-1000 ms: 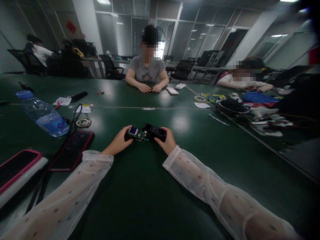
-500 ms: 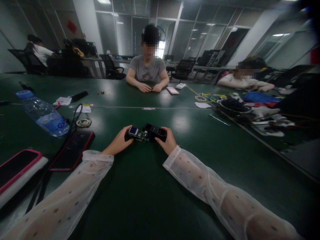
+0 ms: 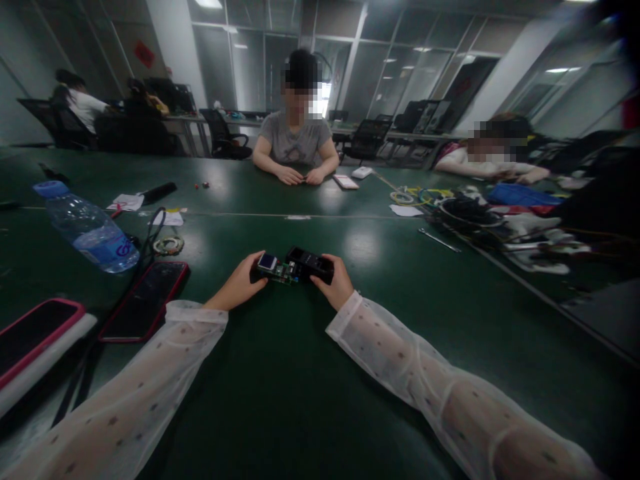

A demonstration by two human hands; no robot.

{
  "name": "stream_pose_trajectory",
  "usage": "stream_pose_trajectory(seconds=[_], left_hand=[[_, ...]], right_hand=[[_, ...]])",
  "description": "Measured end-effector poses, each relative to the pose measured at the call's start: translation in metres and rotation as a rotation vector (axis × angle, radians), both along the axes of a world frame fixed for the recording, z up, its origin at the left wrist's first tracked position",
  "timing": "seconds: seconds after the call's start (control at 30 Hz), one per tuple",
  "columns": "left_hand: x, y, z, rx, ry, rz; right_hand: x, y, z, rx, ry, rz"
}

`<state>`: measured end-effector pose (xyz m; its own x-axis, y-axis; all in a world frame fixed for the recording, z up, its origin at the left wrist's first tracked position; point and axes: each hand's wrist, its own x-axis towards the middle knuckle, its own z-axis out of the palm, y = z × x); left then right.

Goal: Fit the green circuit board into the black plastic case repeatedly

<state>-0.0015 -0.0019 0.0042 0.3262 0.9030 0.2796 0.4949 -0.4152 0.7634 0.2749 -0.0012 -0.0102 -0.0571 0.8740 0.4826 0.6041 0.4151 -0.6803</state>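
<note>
Between finger and thumb, my left hand (image 3: pixel 243 283) grips a green circuit board (image 3: pixel 284 271) with a small screen (image 3: pixel 268 261) at its left end. My right hand (image 3: pixel 337 283) is closed on a black plastic case (image 3: pixel 313 262), which has a dark opening near its left end. The board's right end meets or overlaps the case's left end; whether they are joined cannot be made out. Both pieces are held at the middle of the green table (image 3: pixel 280 387).
Left are a water bottle (image 3: pixel 87 230), a red-edged phone (image 3: pixel 146 301), another phone (image 3: pixel 37 333) and a bracelet (image 3: pixel 169 246). A wrench (image 3: pixel 439 240) and a cable pile (image 3: pixel 465 213) lie right. A person (image 3: pixel 296 137) sits opposite, another (image 3: pixel 493 150) at the right.
</note>
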Motion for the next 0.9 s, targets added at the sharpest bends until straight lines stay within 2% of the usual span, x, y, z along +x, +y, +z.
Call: stream_pose_trajectory(seconds=[0.5,0.9], left_hand=[[0.0014,-0.0036,0.0051,-0.018,0.006,0.008],[0.0014,-0.0011,0.0,0.008,-0.012,0.005]], right_hand=[[-0.0015,-0.0007,0.0029,-0.005,0.008,-0.003],[-0.0024,0.0007,0.0021,0.036,0.051,-0.056]])
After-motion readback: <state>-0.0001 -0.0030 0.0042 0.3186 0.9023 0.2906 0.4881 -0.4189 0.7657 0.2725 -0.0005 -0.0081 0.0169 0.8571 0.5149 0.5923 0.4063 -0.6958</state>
